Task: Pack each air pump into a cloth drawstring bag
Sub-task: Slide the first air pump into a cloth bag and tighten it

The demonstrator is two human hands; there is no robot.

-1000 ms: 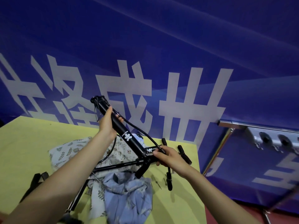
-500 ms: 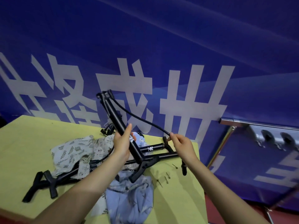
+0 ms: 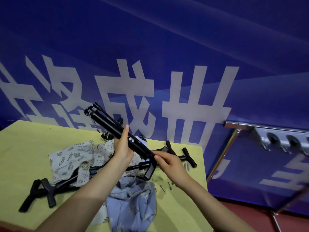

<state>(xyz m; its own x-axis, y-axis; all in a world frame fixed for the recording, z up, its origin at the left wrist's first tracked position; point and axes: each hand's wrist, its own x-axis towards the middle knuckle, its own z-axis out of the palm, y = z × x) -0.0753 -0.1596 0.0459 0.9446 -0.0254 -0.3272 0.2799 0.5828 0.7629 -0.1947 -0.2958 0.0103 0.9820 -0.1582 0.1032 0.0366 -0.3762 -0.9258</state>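
Note:
My left hand [image 3: 122, 146] grips the middle of a black air pump [image 3: 110, 125], held tilted above the table with its foot end up at the left. My right hand [image 3: 168, 162] pinches the pump's hose against the lower end of the barrel. Under the hands lies a leaf-print cloth drawstring bag [image 3: 73, 158] and a blue cloth bag [image 3: 133, 203]. Two more black pumps lie on the table: one [image 3: 43, 190] partly under the leaf-print bag with its T-handle at the left, another [image 3: 187, 156] behind my right hand.
The yellow table [image 3: 23, 148] ends just right of my right hand, and several small metal needles [image 3: 163, 189] lie near that edge. A blue banner wall stands close behind. A metal rack [image 3: 267, 136] is at the right, beyond the table.
The pump has been tilted flatter and lowered toward the right. My right hand has brought the hose from a loose arc down against the barrel's lower end.

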